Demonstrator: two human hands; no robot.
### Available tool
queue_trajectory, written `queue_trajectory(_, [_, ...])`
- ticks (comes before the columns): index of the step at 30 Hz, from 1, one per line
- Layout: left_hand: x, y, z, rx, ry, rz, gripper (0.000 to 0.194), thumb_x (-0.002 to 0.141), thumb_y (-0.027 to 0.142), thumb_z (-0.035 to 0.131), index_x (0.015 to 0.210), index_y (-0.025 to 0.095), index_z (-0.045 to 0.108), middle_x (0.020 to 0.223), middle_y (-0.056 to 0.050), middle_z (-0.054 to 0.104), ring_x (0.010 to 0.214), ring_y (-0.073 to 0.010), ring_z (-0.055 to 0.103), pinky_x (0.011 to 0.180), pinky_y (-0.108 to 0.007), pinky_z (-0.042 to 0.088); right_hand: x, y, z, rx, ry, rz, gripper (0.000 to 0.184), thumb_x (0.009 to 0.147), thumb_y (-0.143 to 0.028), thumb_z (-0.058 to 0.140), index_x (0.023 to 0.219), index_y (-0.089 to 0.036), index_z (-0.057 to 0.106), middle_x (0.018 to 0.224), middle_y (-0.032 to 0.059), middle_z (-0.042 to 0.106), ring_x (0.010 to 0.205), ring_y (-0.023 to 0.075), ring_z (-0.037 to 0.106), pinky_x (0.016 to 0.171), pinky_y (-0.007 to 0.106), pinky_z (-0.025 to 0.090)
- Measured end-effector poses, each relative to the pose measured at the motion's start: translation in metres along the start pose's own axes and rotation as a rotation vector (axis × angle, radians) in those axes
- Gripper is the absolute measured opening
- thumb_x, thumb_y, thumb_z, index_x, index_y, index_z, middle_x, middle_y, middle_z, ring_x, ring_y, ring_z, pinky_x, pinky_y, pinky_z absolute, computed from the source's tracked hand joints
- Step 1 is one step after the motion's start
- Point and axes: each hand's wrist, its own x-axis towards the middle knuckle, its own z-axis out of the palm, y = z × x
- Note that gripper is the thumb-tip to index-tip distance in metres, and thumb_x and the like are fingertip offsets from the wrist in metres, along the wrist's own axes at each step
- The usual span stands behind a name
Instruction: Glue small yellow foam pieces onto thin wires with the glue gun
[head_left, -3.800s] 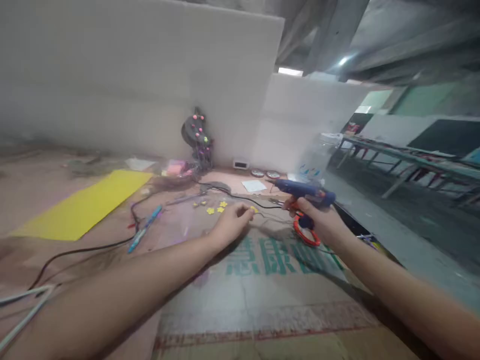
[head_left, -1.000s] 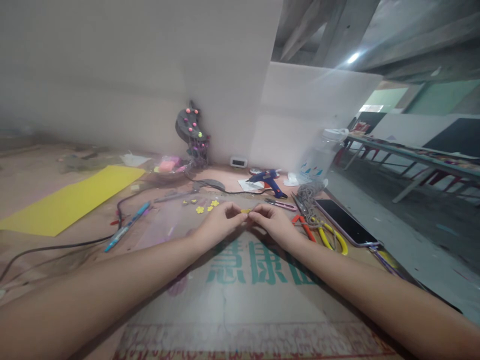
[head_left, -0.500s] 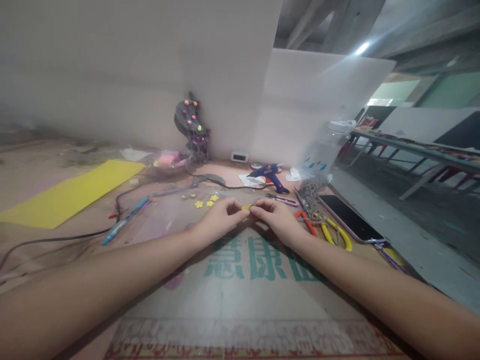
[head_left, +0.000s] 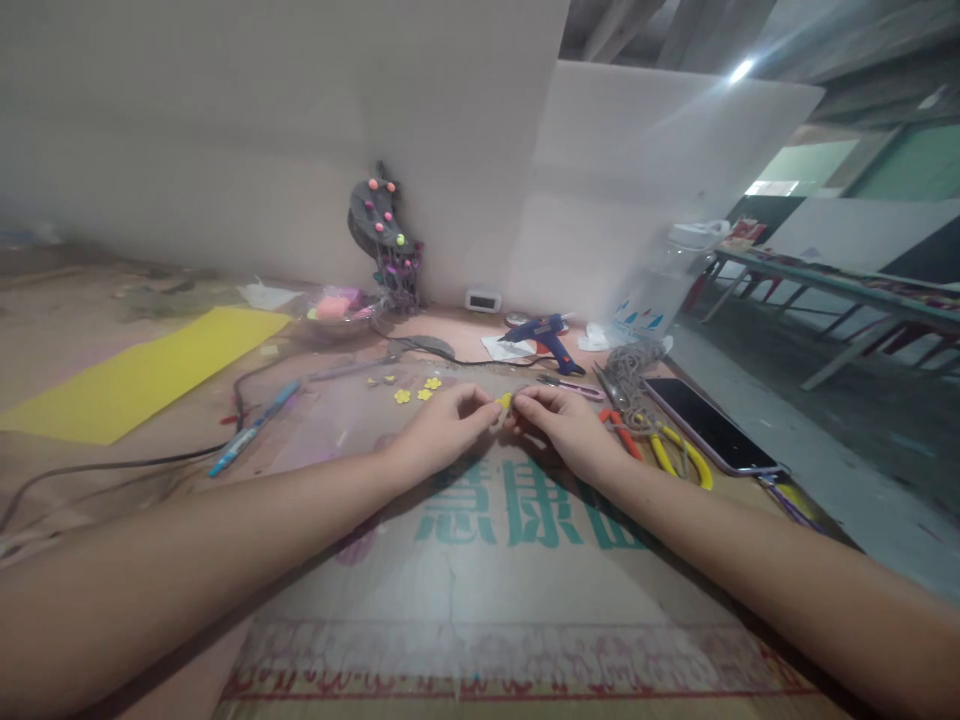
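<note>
Between my fingertips, over the middle of the table, is a small yellow piece (head_left: pixel 504 401), like the yellow flower cutouts (head_left: pixel 403 397) lying just left of my hands. My right hand (head_left: pixel 559 425) pinches it between thumb and fingers. From the other side my left hand (head_left: pixel 454 425) has its thumb and forefinger closed at the piece's edge. The piece's exact shape is partly hidden by the fingers. Small snips with a pink handle (head_left: pixel 574 388) lie just behind my right hand.
A blue glue gun (head_left: pixel 547 340) rests at the back. Right of my hands lie yellow-handled pliers (head_left: pixel 679 450), grey cord (head_left: pixel 630 370) and a phone (head_left: pixel 709 425). On the left are a yellow sheet (head_left: pixel 142 375) and a blue pen (head_left: pixel 251 430). A grey crescent ornament (head_left: pixel 375 220) leans against the wall.
The yellow piece now shows more between my fingertips, and my left fingers have shifted slightly against it. The whole view has moved a little.
</note>
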Motion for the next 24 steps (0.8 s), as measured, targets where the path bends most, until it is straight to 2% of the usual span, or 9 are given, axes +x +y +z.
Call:
queue_trajectory(3, [0.002, -0.005, -0.001, 0.017, 0.034, 0.033, 0.026, 0.083, 0.041, 0.056, 0.077, 0.016, 0.059, 0.073, -0.001, 0.062, 0.068, -0.0141, 0.056, 0.064, -0.025, 0.043, 0.0, 0.001, 0.0, -0.013, 0.002, -0.01, 0.03, 0.074, -0.047, 0.07, 0.081, -0.018, 0.067, 0.072, 0.0009, 0.067, 0.064, 0.0137, 0.06, 0.06, 0.026, 0.048])
queue_trajectory(8, [0.001, -0.008, -0.003, 0.111, -0.077, 0.08, 0.025, 0.085, 0.039, 0.057, 0.085, 0.015, 0.065, 0.082, -0.002, 0.067, 0.076, -0.0157, 0.06, 0.071, -0.027, 0.047, -0.001, 0.0, 0.0, -0.087, 0.048, -0.029, 0.026, 0.074, -0.043, 0.07, 0.078, -0.017, 0.065, 0.069, 0.0, 0.065, 0.059, 0.0111, 0.056, 0.05, 0.022, 0.042])
queue_trajectory(11, [-0.001, -0.007, -0.002, 0.09, -0.06, 0.091, 0.02, 0.084, 0.027, 0.057, 0.097, 0.015, 0.065, 0.096, -0.005, 0.069, 0.081, -0.0163, 0.062, 0.075, -0.029, 0.049, -0.002, -0.002, 0.001, -0.103, 0.082, -0.077, 0.026, 0.078, -0.043, 0.065, 0.075, -0.017, 0.063, 0.069, 0.0003, 0.066, 0.056, 0.0099, 0.055, 0.048, 0.021, 0.041])
queue_trajectory(14, [-0.001, -0.005, -0.001, 0.013, -0.011, 0.133, 0.038, 0.084, 0.015, 0.052, 0.121, 0.016, 0.057, 0.116, -0.009, 0.066, 0.083, -0.0145, 0.063, 0.077, -0.029, 0.051, -0.005, -0.002, 0.003, -0.112, 0.024, -0.067, 0.026, 0.082, -0.043, 0.06, 0.077, -0.017, 0.061, 0.068, 0.0005, 0.066, 0.052, 0.0098, 0.055, 0.047, 0.022, 0.041])
queue_trajectory(16, [0.0, -0.006, -0.001, -0.022, -0.044, 0.201, 0.044, 0.085, 0.013, 0.049, 0.128, 0.018, 0.054, 0.123, -0.01, 0.063, 0.087, -0.0146, 0.064, 0.08, -0.03, 0.051, -0.007, 0.0, 0.004, -0.112, -0.051, -0.063, 0.025, 0.083, -0.043, 0.06, 0.081, -0.018, 0.061, 0.068, 0.0008, 0.067, 0.057, 0.0121, 0.06, 0.054, 0.025, 0.047])
queue_trajectory(19, [0.002, -0.01, -0.001, -0.046, -0.123, 0.275, 0.035, 0.086, 0.015, 0.05, 0.12, 0.017, 0.061, 0.121, -0.01, 0.064, 0.094, -0.0169, 0.065, 0.082, -0.031, 0.052, -0.01, 0.001, 0.005, -0.144, -0.158, -0.078, 0.025, 0.085, -0.042, 0.059, 0.082, -0.018, 0.059, 0.069, 0.0012, 0.067, 0.066, 0.0143, 0.065, 0.066, 0.028, 0.051])
queue_trajectory(24, [0.004, -0.014, -0.002, -0.084, -0.132, 0.224, 0.015, 0.088, 0.023, 0.053, 0.098, 0.016, 0.062, 0.12, -0.01, 0.065, 0.088, -0.0153, 0.066, 0.077, -0.028, 0.052, -0.014, 0.001, 0.004, -0.204, -0.279, -0.108, 0.025, 0.088, -0.042, 0.058, 0.081, -0.018, 0.056, 0.069, 0.0003, 0.065, 0.066, 0.0128, 0.061, 0.067, 0.027, 0.048])
